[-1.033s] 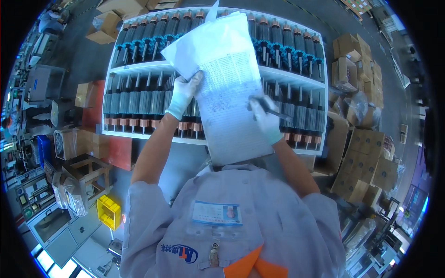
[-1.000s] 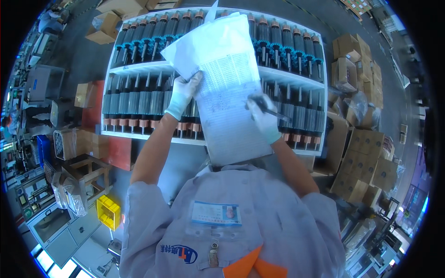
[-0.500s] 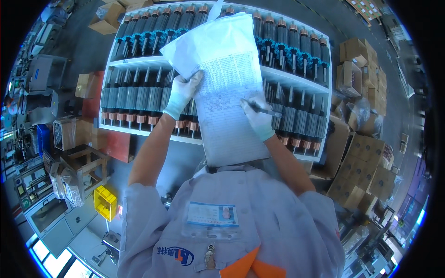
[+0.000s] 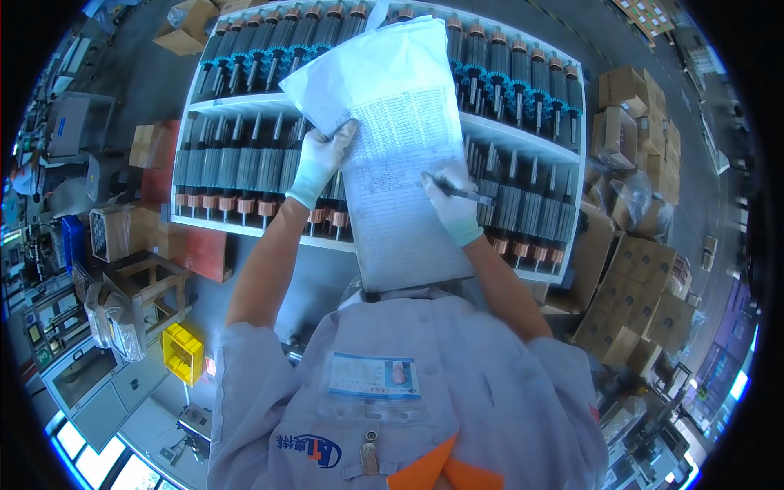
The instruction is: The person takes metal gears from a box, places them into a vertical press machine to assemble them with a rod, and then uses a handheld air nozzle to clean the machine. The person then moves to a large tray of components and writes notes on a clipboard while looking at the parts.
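A stack of printed sheets (image 4: 404,220), its upper pages folded back, is held up in front of my chest. My left hand (image 4: 321,161), in a white glove, grips the stack's left edge with the thumb on top. In a matching glove, my right hand (image 4: 450,204) is closed around a dark pen (image 4: 469,195), and its fingertips rest on the lines of the page. Behind the paper stands a white two-level rack (image 4: 523,140) with rows of motor armatures (image 4: 273,167) that have copper-coloured ends. The sheets hide the rack's middle.
Cardboard boxes (image 4: 627,278) are piled on the right, some with clear plastic. Left of me are a wooden frame (image 4: 155,286), a red board (image 4: 204,251) and a yellow bin (image 4: 181,354). An open carton (image 4: 186,26) lies beyond the rack's far left corner.
The view has shifted very slightly. Both hands keep their hold, and the pen stays at nearly the same place on the page.
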The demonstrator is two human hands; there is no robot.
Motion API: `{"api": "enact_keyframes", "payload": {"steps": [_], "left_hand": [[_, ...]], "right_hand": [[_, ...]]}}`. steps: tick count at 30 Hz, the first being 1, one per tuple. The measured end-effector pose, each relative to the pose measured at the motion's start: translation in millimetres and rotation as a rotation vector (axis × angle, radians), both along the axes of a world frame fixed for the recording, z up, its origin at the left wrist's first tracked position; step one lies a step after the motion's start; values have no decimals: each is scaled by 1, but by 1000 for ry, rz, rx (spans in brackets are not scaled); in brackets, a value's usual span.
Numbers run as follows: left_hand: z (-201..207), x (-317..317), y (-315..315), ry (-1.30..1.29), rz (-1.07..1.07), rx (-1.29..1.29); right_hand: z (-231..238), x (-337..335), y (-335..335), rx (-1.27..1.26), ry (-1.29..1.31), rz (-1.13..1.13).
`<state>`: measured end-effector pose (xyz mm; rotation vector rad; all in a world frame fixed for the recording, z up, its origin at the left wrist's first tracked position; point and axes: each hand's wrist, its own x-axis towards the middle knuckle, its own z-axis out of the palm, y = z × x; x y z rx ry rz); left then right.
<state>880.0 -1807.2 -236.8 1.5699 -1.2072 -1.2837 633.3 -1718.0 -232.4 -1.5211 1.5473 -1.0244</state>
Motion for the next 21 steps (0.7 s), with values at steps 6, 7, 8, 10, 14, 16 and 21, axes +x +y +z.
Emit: {"api": "enact_keyframes", "payload": {"steps": [6,7,8,10,14,16,21], "left_hand": [[2,-2,1,18,1,-8],[4,-3,2,35,2,-21],[4,-3,2,35,2,-19],[4,-3,1,24,7,1],[1,-2,0,-2,-2,-11],[1,-2,-1,-38,4,14],[1,-3,2,-30,12,2]], "right_hand": [[0,0,-1,19,-5,13],[-1,1,-1,28,-2,11],[-1,1,-1,38,1,9],[-2,1,-1,37,16,8],[-3,-1,-2,52,90,56],[-7,-2,-2,48,94,56],[-9,0,-1,13,68,46]]}}
